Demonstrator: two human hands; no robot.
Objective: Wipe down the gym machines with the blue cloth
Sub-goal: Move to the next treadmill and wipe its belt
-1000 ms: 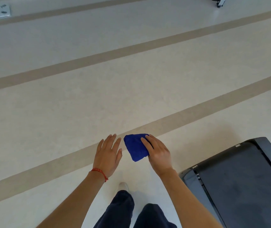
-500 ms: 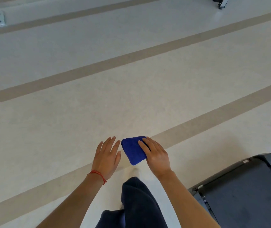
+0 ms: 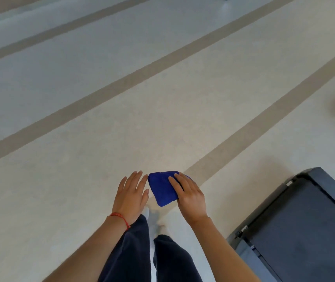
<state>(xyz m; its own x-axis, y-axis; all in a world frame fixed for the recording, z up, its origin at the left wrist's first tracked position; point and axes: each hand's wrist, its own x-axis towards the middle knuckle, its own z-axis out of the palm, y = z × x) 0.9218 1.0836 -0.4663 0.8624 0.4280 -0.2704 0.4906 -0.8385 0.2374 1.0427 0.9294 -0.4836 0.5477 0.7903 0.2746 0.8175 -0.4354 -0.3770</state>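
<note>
I have the blue cloth [image 3: 163, 189] folded and pinched in my right hand [image 3: 191, 197], held out over the floor [image 3: 81, 139]. My left hand [image 3: 131, 195] is spread flat and empty just beside it. The treadmill [image 3: 305, 231] lies low to my right, nearer the cloth hand, its long axis running away rightward.

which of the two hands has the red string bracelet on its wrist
The left hand, held open and empty beside the folded blue cloth. The right hand has a bare wrist and holds that cloth.
</note>
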